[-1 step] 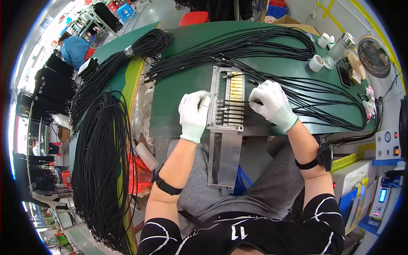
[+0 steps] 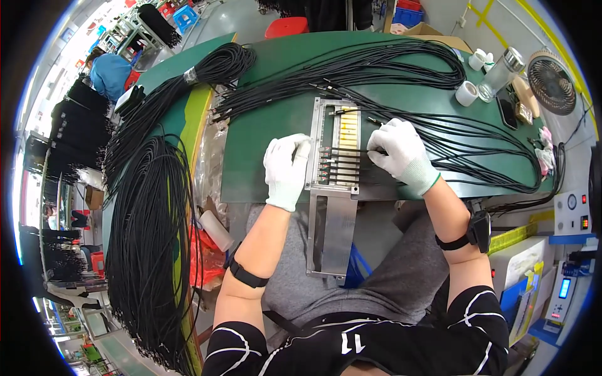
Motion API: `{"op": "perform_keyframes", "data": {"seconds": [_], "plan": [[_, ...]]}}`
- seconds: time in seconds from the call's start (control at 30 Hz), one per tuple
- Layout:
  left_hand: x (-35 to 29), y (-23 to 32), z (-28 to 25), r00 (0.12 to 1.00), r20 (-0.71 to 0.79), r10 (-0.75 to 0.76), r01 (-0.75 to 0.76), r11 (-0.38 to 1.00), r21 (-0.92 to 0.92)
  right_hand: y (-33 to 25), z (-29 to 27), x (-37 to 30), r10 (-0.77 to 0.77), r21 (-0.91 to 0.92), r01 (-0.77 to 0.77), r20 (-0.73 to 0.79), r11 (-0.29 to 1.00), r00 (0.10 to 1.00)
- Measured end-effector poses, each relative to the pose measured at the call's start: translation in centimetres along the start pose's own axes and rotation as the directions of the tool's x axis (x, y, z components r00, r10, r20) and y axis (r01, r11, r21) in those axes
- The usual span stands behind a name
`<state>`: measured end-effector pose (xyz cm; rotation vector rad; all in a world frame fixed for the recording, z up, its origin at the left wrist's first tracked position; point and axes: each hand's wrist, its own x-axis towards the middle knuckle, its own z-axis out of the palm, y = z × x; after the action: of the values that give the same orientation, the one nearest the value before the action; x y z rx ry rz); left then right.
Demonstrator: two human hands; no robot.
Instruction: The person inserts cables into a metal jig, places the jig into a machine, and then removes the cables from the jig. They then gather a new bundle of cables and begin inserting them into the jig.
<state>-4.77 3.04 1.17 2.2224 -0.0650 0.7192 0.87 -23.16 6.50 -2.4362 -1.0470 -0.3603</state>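
Observation:
A long metal fixture (image 2: 318, 125) lies across the table's near edge, with a row of yellow slots (image 2: 348, 131) along its far half. In its nearer half several black cables (image 2: 345, 164) lie side by side, their ends toward the left rail. My left hand (image 2: 286, 170), in a white glove, is closed beside that rail; whatever its fingertips hold is hidden. My right hand (image 2: 399, 150), gloved too, pinches a black cable (image 2: 360, 150) just right of the fixture. Another cable end (image 2: 342, 111) rests across the fixture's far end.
Bundles of black cable lie along the back (image 2: 389, 59), at the right (image 2: 483, 135) and over the left side (image 2: 150, 238). A glass bottle (image 2: 501, 74), white tape roll (image 2: 466, 93), phone (image 2: 506, 113) and fan (image 2: 551, 83) stand at the right. A person (image 2: 110, 74) sits far left.

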Motion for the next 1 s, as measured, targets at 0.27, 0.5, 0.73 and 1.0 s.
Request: {"op": "perform_keyframes", "data": {"seconds": [0.27,0.5,0.73,1.0], "plan": [[-0.1,0.5,-0.1,0.999,0.02,0.039,-0.04,0.999,0.018,-0.3,-0.1,0.0,-0.016,-0.034,0.017,0.023,0.999,1.0],[0.2,1.2,0.6,0.999,0.011,0.051,-0.051,0.998,-0.041,-0.7,0.2,0.2,-0.017,-0.011,0.017,0.025,1.0,1.0],[0.3,3.4,1.5,0.909,0.289,0.299,-0.383,0.875,0.296,1.5,0.2,0.7,0.017,-0.042,-0.021,-0.098,0.999,0.995],[0.6,2.2,1.9,0.912,0.297,0.283,-0.348,0.917,0.193,4.1,1.7,2.3,0.0,-0.331,-0.051,-0.151,0.942,0.989]]}}
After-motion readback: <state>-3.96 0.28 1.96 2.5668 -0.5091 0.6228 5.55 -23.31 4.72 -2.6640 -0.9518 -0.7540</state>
